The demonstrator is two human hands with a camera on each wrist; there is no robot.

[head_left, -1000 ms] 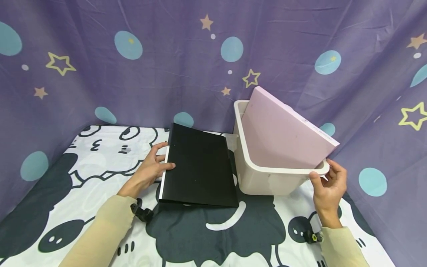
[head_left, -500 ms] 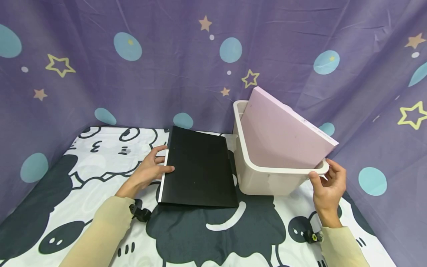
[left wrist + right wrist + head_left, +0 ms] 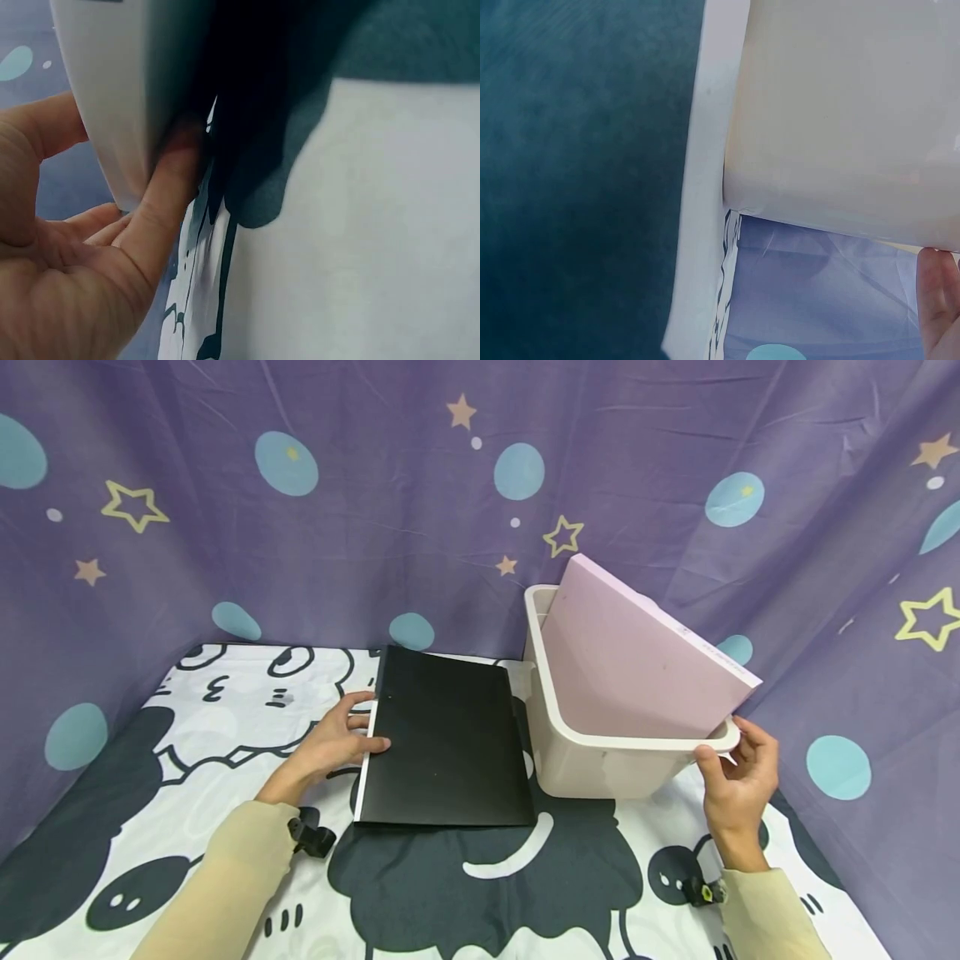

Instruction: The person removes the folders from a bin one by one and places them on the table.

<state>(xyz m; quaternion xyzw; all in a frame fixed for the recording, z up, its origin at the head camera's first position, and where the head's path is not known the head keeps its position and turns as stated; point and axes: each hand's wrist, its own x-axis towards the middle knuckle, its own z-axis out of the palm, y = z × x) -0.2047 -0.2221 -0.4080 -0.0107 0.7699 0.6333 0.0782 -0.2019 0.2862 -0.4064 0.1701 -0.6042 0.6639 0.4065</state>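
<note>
I have the left hand (image 3: 322, 750) pinching the left edge of the black folder (image 3: 453, 747), the right hand (image 3: 742, 785) gripping the bin (image 3: 600, 768); the folder lies mid-frame, nearer the left hand, long axis seemingly running up-frame.

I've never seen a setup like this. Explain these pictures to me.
No machine here: just a person's two bare hands. The wide picture comes from a head-worn camera; the close-ups come from the left wrist camera and right wrist camera. A white plastic bin stands on a cartoon-print cloth, with a thick pink folder leaning inside, above the rim. The left hand grips a black folder by its white edge; the right hand holds the bin's near right corner.
</note>
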